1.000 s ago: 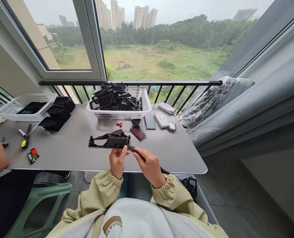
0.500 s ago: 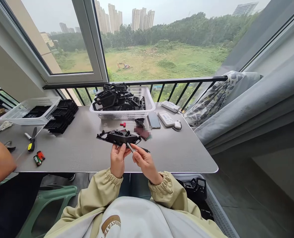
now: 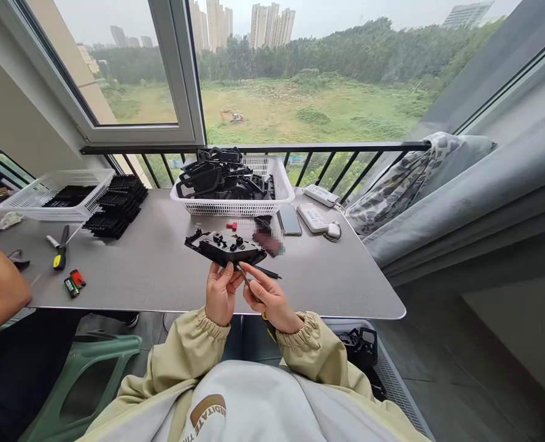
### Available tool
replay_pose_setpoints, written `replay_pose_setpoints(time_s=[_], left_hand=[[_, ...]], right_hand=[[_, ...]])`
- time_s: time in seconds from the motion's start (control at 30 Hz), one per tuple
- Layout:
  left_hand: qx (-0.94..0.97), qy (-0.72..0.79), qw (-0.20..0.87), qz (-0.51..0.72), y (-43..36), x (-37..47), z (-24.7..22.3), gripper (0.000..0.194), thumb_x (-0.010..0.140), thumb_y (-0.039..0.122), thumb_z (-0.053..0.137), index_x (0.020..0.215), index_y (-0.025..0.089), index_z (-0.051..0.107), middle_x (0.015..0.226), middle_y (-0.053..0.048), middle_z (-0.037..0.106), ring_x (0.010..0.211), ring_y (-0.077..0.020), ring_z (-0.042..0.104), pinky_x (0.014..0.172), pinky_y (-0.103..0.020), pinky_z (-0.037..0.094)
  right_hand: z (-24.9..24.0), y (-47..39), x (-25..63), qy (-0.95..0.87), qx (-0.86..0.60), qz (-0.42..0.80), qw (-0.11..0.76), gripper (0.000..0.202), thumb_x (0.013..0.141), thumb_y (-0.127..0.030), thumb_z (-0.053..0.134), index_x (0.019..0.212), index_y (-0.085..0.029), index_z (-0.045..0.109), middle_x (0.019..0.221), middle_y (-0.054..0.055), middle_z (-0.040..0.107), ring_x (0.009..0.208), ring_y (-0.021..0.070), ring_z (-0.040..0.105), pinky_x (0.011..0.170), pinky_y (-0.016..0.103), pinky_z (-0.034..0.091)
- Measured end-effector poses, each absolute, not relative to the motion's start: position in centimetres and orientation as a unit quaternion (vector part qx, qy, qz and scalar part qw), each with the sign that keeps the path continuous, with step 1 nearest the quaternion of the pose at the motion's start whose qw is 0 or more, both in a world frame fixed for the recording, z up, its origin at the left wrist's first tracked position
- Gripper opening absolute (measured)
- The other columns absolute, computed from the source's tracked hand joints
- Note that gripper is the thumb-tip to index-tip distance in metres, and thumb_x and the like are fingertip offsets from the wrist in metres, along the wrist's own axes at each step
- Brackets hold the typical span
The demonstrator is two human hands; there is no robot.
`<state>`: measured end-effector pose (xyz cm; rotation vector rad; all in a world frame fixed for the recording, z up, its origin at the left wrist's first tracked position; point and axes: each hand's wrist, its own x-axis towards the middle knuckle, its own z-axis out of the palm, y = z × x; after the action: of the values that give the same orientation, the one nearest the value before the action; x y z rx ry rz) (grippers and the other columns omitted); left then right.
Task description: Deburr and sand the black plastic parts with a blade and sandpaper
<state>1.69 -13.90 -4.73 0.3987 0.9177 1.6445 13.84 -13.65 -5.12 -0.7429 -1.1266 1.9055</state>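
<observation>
A long black plastic part (image 3: 224, 247) is held up over the near half of the table, in front of me. My left hand (image 3: 220, 292) pinches its lower edge from below, thumb in front. My right hand (image 3: 272, 302) is closed round a knife-like tool (image 3: 247, 280) with a thin metal blade; a bit of yellow and black handle shows under the palm. The blade's tip meets the part's lower edge, close to my left fingertips. Behind the part lie a small red piece (image 3: 231, 226) and a blurred dark red item (image 3: 267, 241). A black pen-like stick (image 3: 269, 272) lies to the right.
A white basket (image 3: 235, 207) heaped with black parts stands at the back. Left of it are another white basket (image 3: 46, 212), stacked black parts (image 3: 118, 205), a yellow-black knife (image 3: 61, 250) and batteries (image 3: 75, 282). A phone (image 3: 289, 220) lies right. Another person's arm (image 3: 0, 279) is far left.
The black part has tilted, its right end lower and its face turned more to view. My right hand has turned, so the tool's blade stands steeper and its yellow handle now shows.
</observation>
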Motion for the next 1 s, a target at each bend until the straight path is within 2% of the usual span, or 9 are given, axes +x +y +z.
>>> replay_pose_setpoints(time_s=[0.13, 0.23, 0.4, 0.67, 1.0], left_hand=[[0.156, 0.395, 0.56, 0.711, -13.8, 1.6, -4.5, 0.042, 0.063, 0.037, 0.084, 0.096, 0.023, 0.062, 0.087, -0.001, 0.075, 0.08, -0.0169, 0.074, 0.075, -0.028, 0.057], [0.157, 0.387, 0.548, 0.724, -13.8, 1.6, -4.4, 0.044, 0.059, 0.037, 0.087, 0.094, 0.024, 0.063, 0.082, 0.001, 0.075, 0.079, -0.0163, 0.074, 0.076, -0.027, 0.057], [0.194, 0.39, 0.519, 0.735, -13.9, 2.1, -4.6, 0.048, 0.059, 0.041, 0.086, 0.099, 0.026, 0.066, 0.087, 0.0, 0.077, 0.085, -0.0179, 0.074, 0.083, -0.032, 0.057], [0.209, 0.394, 0.496, 0.745, -13.9, 2.4, -4.8, 0.047, 0.057, 0.039, 0.088, 0.097, 0.026, 0.068, 0.082, 0.0, 0.076, 0.084, -0.0173, 0.073, 0.078, -0.029, 0.058], [0.207, 0.406, 0.49, 0.743, -13.9, 2.3, -5.1, 0.049, 0.058, 0.04, 0.087, 0.1, 0.026, 0.068, 0.081, 0.0, 0.076, 0.081, -0.0179, 0.073, 0.079, -0.032, 0.059]], right_hand=[[-4.7, -13.5, 14.0, -0.434, -0.33, 0.733, 0.407, 0.05, 0.076, -0.065, 0.065, 0.095, -0.02, 0.055, 0.054, -0.011, 0.037, 0.041, 0.0045, 0.016, 0.039, 0.021, 0.011], [-4.7, -13.6, 13.9, -0.438, -0.342, 0.734, 0.391, 0.049, 0.076, -0.068, 0.062, 0.081, -0.02, 0.051, 0.051, -0.012, 0.033, 0.04, 0.004, 0.016, 0.037, 0.02, 0.012], [-4.9, -14.0, 13.6, -0.433, -0.364, 0.731, 0.38, 0.05, 0.079, -0.069, 0.056, 0.081, -0.02, 0.05, 0.05, -0.012, 0.034, 0.038, 0.0037, 0.018, 0.035, 0.018, 0.016], [-4.6, -14.0, 13.4, -0.432, -0.373, 0.729, 0.379, 0.051, 0.077, -0.071, 0.057, 0.082, -0.02, 0.048, 0.048, -0.013, 0.033, 0.037, 0.0032, 0.017, 0.034, 0.017, 0.016], [-4.0, -14.0, 13.9, -0.446, -0.367, 0.722, 0.38, 0.05, 0.079, -0.069, 0.056, 0.081, -0.02, 0.05, 0.049, -0.012, 0.033, 0.038, 0.004, 0.017, 0.035, 0.018, 0.016]])
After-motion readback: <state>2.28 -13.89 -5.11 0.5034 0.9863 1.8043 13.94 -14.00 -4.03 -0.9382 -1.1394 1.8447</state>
